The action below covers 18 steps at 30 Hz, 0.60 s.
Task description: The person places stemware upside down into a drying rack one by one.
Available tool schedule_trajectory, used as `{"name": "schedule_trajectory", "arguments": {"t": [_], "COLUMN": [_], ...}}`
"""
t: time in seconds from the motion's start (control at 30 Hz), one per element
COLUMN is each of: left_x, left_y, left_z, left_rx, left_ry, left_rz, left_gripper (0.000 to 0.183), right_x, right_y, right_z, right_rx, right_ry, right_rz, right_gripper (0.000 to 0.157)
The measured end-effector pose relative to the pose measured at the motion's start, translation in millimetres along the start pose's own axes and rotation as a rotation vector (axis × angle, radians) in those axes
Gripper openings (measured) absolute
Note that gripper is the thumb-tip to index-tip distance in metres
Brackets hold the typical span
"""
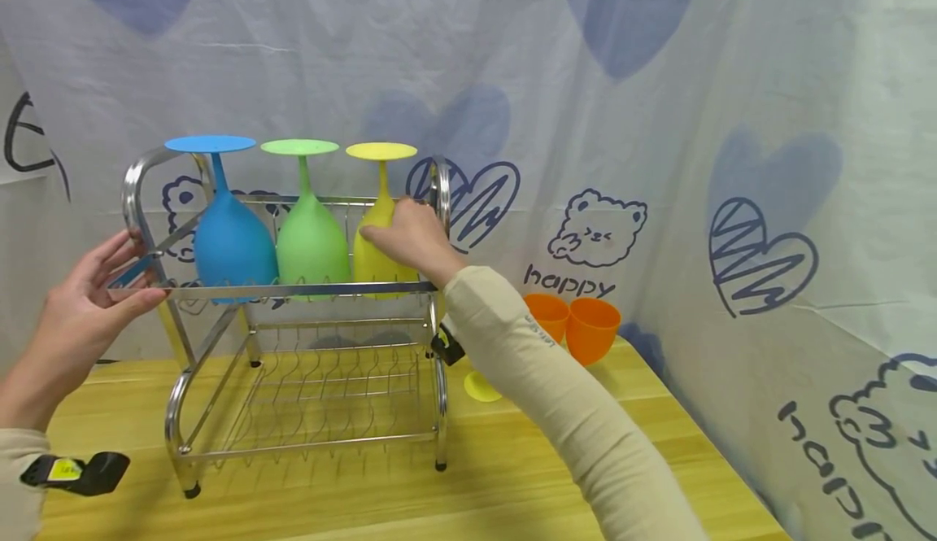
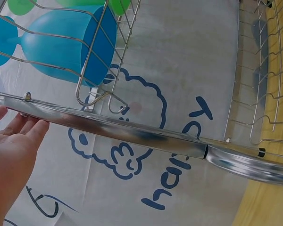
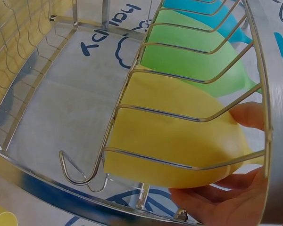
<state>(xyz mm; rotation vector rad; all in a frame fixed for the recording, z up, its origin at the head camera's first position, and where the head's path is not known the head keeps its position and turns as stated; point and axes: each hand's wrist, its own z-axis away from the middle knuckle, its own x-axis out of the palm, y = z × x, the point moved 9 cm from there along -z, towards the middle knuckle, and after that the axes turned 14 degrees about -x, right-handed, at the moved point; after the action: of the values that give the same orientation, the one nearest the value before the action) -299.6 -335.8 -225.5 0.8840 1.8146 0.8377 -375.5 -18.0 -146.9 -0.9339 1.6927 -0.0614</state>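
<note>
Three upside-down plastic goblets stand in a row on the upper tier of a chrome dish rack (image 1: 329,289): a blue goblet (image 1: 233,240) at the left, a green goblet (image 1: 313,240) in the middle and a yellow goblet (image 1: 369,256) at the right. My right hand (image 1: 413,236) grips the yellow goblet's bowl near the stem, thumb on one side and fingers on the other, as the right wrist view shows. At the rack's upper left end my left hand (image 1: 91,297) holds the metal frame, its thumb on the front rail and its fingers (image 2: 35,134) against the side tube.
Two orange cups (image 1: 594,331) stand mouth-up on the wooden table (image 1: 512,476), right of the rack. A yellow disc (image 1: 481,386) lies partly behind my right forearm. The rack's lower wire tier (image 1: 329,394) holds nothing visible. A printed curtain (image 1: 468,53) hangs behind.
</note>
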Motion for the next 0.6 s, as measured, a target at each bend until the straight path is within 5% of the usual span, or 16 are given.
{"name": "schedule_trajectory", "arguments": {"t": [0.37,0.6], "left_x": [3.0,5.6], "left_y": [5.0,7.9], "left_z": [5.2,9.4], "left_rx": [0.005,0.007], "left_ry": [-0.007,0.013], "left_rz": [0.021,0.035], "left_gripper": [0.076,0.07], "right_x": [-1.7,-32.6], "right_y": [-7,-33], "right_z": [13,36], "right_rx": [0.003,-0.187], "right_ry": [-0.017,0.061], "right_rz": [0.009,0.022], "right_gripper": [0.063,0.067]}}
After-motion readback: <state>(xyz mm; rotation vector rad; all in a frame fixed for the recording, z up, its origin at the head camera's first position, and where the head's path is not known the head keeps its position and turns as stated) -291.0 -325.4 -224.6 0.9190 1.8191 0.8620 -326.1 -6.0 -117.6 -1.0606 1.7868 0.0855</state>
